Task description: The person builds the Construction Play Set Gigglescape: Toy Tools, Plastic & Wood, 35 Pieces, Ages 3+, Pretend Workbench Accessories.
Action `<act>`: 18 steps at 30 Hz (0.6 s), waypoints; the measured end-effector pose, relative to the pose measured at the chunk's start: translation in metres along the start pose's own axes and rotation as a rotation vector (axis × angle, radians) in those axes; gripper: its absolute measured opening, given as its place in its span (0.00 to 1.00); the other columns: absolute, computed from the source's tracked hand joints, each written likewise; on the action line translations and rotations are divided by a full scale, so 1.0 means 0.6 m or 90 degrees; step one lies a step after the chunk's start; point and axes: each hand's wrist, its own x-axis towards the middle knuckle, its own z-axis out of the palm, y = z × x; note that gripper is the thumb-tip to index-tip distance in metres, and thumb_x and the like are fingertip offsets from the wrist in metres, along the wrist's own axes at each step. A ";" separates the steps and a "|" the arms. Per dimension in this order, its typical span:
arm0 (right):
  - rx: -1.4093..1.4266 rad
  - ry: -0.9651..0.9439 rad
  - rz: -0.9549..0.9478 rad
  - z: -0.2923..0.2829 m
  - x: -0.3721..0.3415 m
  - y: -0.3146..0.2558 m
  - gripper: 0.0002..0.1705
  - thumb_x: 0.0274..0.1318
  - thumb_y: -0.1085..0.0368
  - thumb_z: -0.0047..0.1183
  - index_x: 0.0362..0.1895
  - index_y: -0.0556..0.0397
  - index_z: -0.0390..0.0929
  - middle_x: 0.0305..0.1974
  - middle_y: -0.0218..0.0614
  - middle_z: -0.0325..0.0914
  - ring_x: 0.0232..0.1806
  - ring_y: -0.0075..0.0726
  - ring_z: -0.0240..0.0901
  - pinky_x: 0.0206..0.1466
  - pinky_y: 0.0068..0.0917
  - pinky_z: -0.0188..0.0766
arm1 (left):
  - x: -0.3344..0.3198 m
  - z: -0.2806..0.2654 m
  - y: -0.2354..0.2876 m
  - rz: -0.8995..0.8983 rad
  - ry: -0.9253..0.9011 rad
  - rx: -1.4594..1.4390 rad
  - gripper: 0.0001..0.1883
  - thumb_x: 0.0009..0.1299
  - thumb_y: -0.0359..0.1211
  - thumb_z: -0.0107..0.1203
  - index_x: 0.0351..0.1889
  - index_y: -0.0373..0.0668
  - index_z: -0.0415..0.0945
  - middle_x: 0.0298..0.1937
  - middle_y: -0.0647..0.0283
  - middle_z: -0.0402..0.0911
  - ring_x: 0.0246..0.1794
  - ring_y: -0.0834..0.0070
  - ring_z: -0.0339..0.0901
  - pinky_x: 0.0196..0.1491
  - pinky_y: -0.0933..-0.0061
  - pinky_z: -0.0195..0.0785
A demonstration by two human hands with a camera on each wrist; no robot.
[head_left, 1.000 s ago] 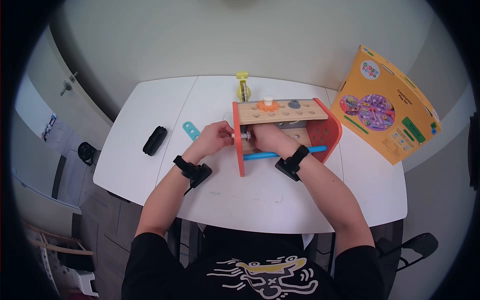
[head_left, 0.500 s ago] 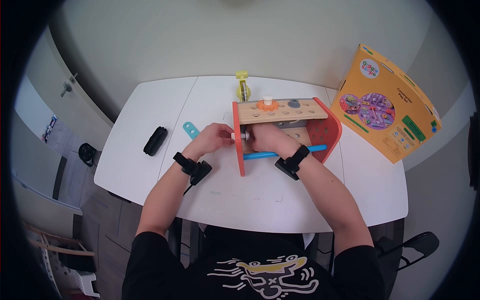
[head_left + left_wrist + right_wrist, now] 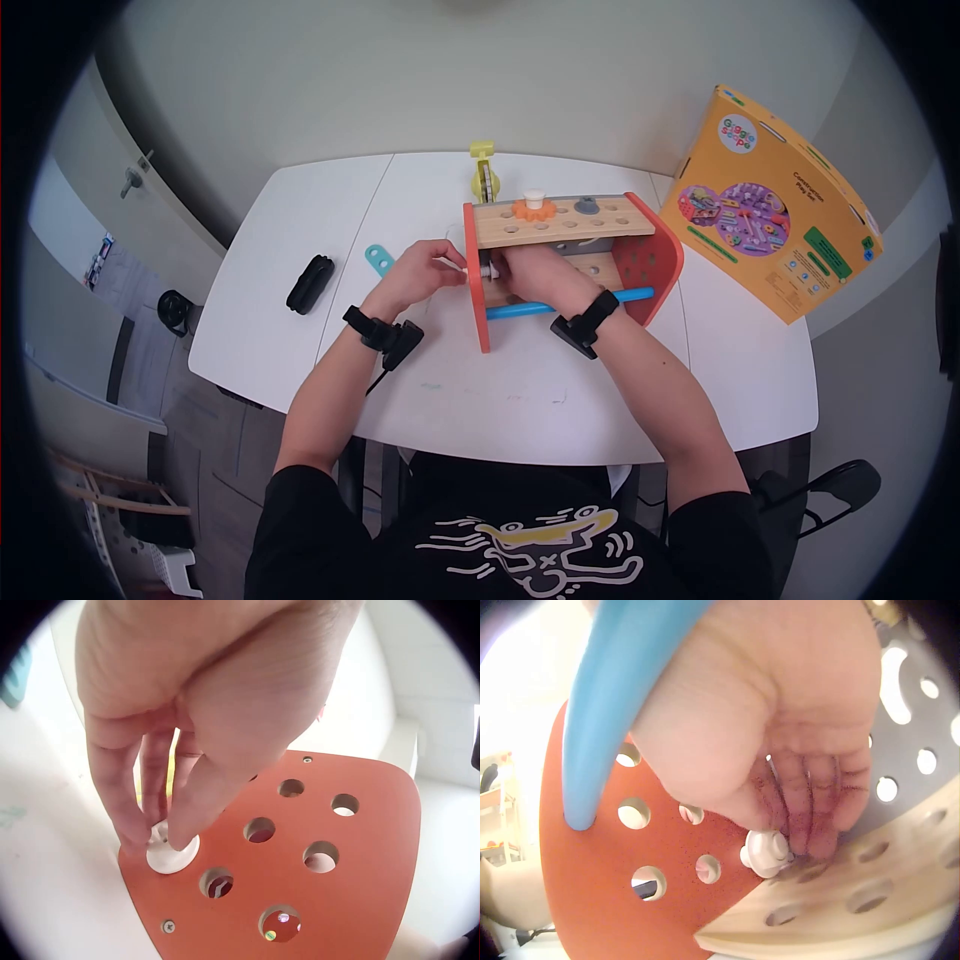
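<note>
A wooden toy workbench stands on the table, with red side panels. My left hand is outside its left side panel; thumb and fingers pinch a white round bolt head set against the panel near its edge. My right hand reaches inside the workbench, below the top board and behind the blue bar. Its thumb and fingertips pinch a white nut on the inner face of the same panel, in line with the bolt. The palm partly hides the fingertips.
On the top board sit an orange gear with a white peg and a grey bolt. A yellow toy tool lies behind. To the left are a teal strip and a black case. A yellow box stands right.
My left hand's fingers have shifted a little on the bolt head, with the hand slightly higher. My right hand stays at the nut; the workbench stays in place.
</note>
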 end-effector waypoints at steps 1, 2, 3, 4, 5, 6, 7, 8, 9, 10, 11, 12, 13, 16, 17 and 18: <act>-0.022 -0.002 0.002 -0.003 -0.001 -0.006 0.10 0.54 0.73 0.56 0.42 0.61 0.79 0.38 0.52 0.82 0.40 0.57 0.80 0.45 0.44 0.77 | 0.000 -0.001 -0.003 0.004 -0.004 -0.010 0.05 0.68 0.19 0.60 0.40 0.34 0.79 0.44 0.56 0.86 0.44 0.70 0.86 0.52 0.71 0.78; -0.022 -0.001 0.001 -0.009 -0.002 -0.011 0.10 0.54 0.73 0.56 0.42 0.61 0.79 0.38 0.52 0.82 0.40 0.57 0.80 0.45 0.44 0.77 | 0.000 -0.002 -0.005 0.008 -0.006 -0.019 0.05 0.67 0.19 0.61 0.39 0.34 0.79 0.44 0.56 0.86 0.45 0.70 0.85 0.53 0.71 0.78; -0.026 -0.057 0.027 -0.014 -0.002 -0.016 0.14 0.54 0.73 0.56 0.46 0.60 0.79 0.42 0.53 0.82 0.45 0.58 0.80 0.47 0.45 0.78 | -0.001 -0.003 -0.007 0.009 -0.004 -0.019 0.05 0.67 0.19 0.61 0.39 0.34 0.79 0.44 0.56 0.86 0.45 0.70 0.85 0.53 0.71 0.78; -0.030 -0.113 0.053 -0.018 -0.002 -0.019 0.18 0.53 0.74 0.55 0.50 0.59 0.79 0.47 0.54 0.82 0.49 0.59 0.80 0.50 0.46 0.78 | -0.002 -0.001 -0.007 0.008 -0.002 -0.022 0.05 0.67 0.19 0.61 0.39 0.35 0.79 0.44 0.56 0.87 0.45 0.70 0.85 0.53 0.71 0.78; -0.030 -0.112 0.052 -0.018 -0.001 -0.019 0.18 0.53 0.74 0.55 0.50 0.59 0.79 0.47 0.54 0.82 0.49 0.59 0.80 0.50 0.46 0.78 | -0.003 0.000 -0.006 0.007 -0.001 -0.026 0.05 0.67 0.20 0.61 0.39 0.36 0.79 0.44 0.57 0.87 0.45 0.71 0.85 0.53 0.70 0.78; -0.030 -0.108 0.044 -0.017 -0.001 -0.018 0.17 0.53 0.74 0.55 0.50 0.59 0.79 0.46 0.55 0.83 0.49 0.60 0.80 0.50 0.47 0.78 | -0.004 0.001 -0.005 0.009 0.000 -0.024 0.05 0.67 0.20 0.61 0.39 0.36 0.79 0.44 0.57 0.87 0.45 0.71 0.85 0.53 0.70 0.78; -0.030 -0.103 0.037 -0.015 0.000 -0.015 0.17 0.54 0.73 0.54 0.49 0.59 0.79 0.45 0.55 0.83 0.49 0.60 0.80 0.50 0.47 0.78 | -0.005 0.002 -0.004 0.002 0.012 -0.021 0.05 0.68 0.20 0.62 0.39 0.36 0.79 0.43 0.57 0.87 0.45 0.71 0.85 0.53 0.70 0.77; -0.030 -0.101 0.037 -0.012 -0.001 -0.013 0.17 0.54 0.73 0.54 0.49 0.59 0.79 0.45 0.55 0.83 0.49 0.60 0.80 0.50 0.47 0.78 | -0.004 0.002 -0.004 -0.004 0.025 -0.019 0.04 0.68 0.21 0.62 0.39 0.36 0.78 0.43 0.57 0.87 0.45 0.72 0.85 0.53 0.71 0.77; 0.002 -0.073 0.030 -0.009 -0.003 -0.010 0.16 0.54 0.73 0.54 0.49 0.59 0.79 0.45 0.55 0.83 0.49 0.61 0.80 0.50 0.47 0.78 | -0.002 0.002 -0.005 -0.002 0.025 -0.018 0.04 0.68 0.21 0.62 0.39 0.36 0.78 0.43 0.57 0.87 0.45 0.72 0.85 0.53 0.71 0.77; 0.035 -0.046 0.022 -0.005 -0.003 -0.006 0.16 0.55 0.73 0.53 0.49 0.59 0.80 0.44 0.55 0.83 0.49 0.61 0.80 0.51 0.47 0.78 | 0.000 0.002 -0.009 -0.004 0.024 -0.018 0.04 0.69 0.22 0.62 0.39 0.36 0.79 0.42 0.57 0.88 0.45 0.72 0.85 0.52 0.71 0.78; 0.034 -0.046 0.022 -0.002 -0.001 -0.002 0.16 0.55 0.73 0.53 0.49 0.59 0.80 0.44 0.55 0.83 0.49 0.61 0.80 0.51 0.47 0.78 | 0.002 0.001 -0.014 -0.005 0.024 -0.017 0.03 0.70 0.24 0.62 0.40 0.35 0.79 0.42 0.57 0.88 0.44 0.73 0.85 0.51 0.72 0.78; 0.021 -0.035 0.008 0.002 0.000 0.001 0.15 0.57 0.72 0.54 0.49 0.59 0.79 0.42 0.54 0.83 0.45 0.59 0.80 0.48 0.45 0.78 | 0.006 -0.002 -0.019 -0.005 0.024 -0.017 0.03 0.70 0.24 0.62 0.40 0.35 0.79 0.42 0.57 0.88 0.44 0.73 0.85 0.51 0.72 0.78; 0.008 -0.023 -0.007 0.002 0.001 0.000 0.14 0.58 0.71 0.54 0.48 0.59 0.79 0.39 0.53 0.83 0.41 0.57 0.81 0.46 0.44 0.77 | 0.009 -0.005 -0.020 -0.005 -0.005 -0.046 0.04 0.70 0.24 0.62 0.40 0.34 0.79 0.41 0.56 0.88 0.43 0.73 0.85 0.50 0.73 0.78; -0.006 -0.036 0.003 -0.002 0.000 -0.004 0.13 0.59 0.71 0.53 0.48 0.60 0.79 0.39 0.54 0.82 0.41 0.57 0.81 0.46 0.44 0.77 | 0.016 -0.012 -0.024 -0.027 -0.075 -0.078 0.06 0.69 0.23 0.62 0.42 0.32 0.79 0.40 0.56 0.88 0.40 0.73 0.86 0.47 0.73 0.79; -0.007 -0.035 0.002 -0.005 0.000 -0.007 0.13 0.59 0.71 0.53 0.48 0.60 0.79 0.39 0.54 0.82 0.41 0.57 0.81 0.46 0.44 0.77 | 0.017 -0.013 -0.023 -0.051 -0.116 -0.082 0.07 0.69 0.23 0.63 0.43 0.31 0.79 0.39 0.55 0.88 0.40 0.73 0.86 0.46 0.73 0.80; -0.002 -0.043 0.018 -0.008 0.000 -0.011 0.13 0.58 0.72 0.53 0.48 0.60 0.79 0.41 0.55 0.83 0.44 0.60 0.80 0.47 0.45 0.78 | 0.020 -0.012 -0.028 -0.049 -0.115 -0.081 0.07 0.69 0.23 0.63 0.43 0.31 0.79 0.39 0.55 0.88 0.40 0.73 0.86 0.46 0.73 0.80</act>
